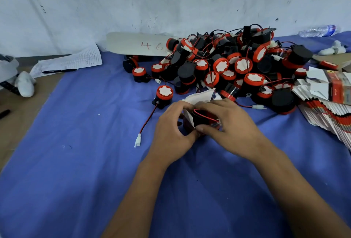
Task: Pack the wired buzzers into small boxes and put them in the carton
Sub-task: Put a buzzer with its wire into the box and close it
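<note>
Both hands were seen at the middle of the worktop [76, 161], which was covered by a blue cloth. A small box [188, 122] with white open flaps was gripped between them: the left hand [171, 133] was curled round its left side, thumb against the near lower corner; the right hand [229, 125] was curled over its right side, thumb meeting the left thumb at the front. A black buzzer [201, 119] was lodged in the open box, its red and black wire [206, 115] looped across the top under the right fingers.

Just left of the hands, a single buzzer [163, 95] with a red rim and white face was noted lying on the cloth, its lead trailing toward the near side to a white connector [138, 140].

Behind the hands, a large pile of buzzers [228, 63] was heaped, wires tangled throughout. A white board [136, 44] marked "46" in red lay partly under the far left of the pile.

At the right edge, a fanned stack of flat unfolded boxes [326, 110] was recorded, touching the pile. A clear plastic bottle [319, 30] lay on its side at the far right.

At the far left, a lined sheet of paper [76, 61] was seen with a black pen [58, 71] laid along its near edge. A white glove [25, 84] lay further left. The carton could not be identified in view
</note>
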`<state>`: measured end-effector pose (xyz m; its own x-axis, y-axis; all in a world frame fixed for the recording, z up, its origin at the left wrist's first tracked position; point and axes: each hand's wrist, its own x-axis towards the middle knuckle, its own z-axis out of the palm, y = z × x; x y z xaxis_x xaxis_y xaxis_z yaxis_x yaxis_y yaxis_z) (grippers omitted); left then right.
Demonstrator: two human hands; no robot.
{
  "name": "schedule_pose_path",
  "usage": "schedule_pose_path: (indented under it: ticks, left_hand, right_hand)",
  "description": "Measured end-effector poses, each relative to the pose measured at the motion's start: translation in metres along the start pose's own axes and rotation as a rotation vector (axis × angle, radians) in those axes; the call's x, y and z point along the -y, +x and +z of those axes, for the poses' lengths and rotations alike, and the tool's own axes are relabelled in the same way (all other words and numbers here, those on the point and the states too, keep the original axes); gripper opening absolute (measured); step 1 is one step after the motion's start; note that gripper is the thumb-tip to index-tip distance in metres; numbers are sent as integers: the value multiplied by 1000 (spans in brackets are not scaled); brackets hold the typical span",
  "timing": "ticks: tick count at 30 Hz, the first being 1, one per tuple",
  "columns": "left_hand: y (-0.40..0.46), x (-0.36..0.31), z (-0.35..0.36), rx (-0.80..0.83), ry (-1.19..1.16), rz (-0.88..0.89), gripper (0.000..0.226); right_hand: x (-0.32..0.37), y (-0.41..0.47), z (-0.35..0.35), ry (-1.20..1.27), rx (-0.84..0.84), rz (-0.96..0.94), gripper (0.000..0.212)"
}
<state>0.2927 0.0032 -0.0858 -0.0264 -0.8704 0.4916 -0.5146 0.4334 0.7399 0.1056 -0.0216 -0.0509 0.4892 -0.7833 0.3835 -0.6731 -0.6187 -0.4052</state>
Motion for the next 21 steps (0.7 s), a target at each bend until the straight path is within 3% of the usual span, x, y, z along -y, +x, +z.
schedule_pose_path:
  ticks: [5, 12, 17, 21]
  left_hand:
    - [0, -1, 0, -3, -2, -3, 52]
    - [-1, 2, 1, -6, -10, -20, 73]
    - [-1, 1, 3, 5, 10, 50, 70]
    - [-1, -1, 3, -11, -18, 98, 72]
  right_hand:
    - [2, 1, 1, 33, -27, -5, 34]
    - [7, 3, -6, 346, -264, 164, 8]
    - [10, 4, -4, 353, -368, 262, 14]
    - [7, 6, -8, 369, -369, 307, 31]
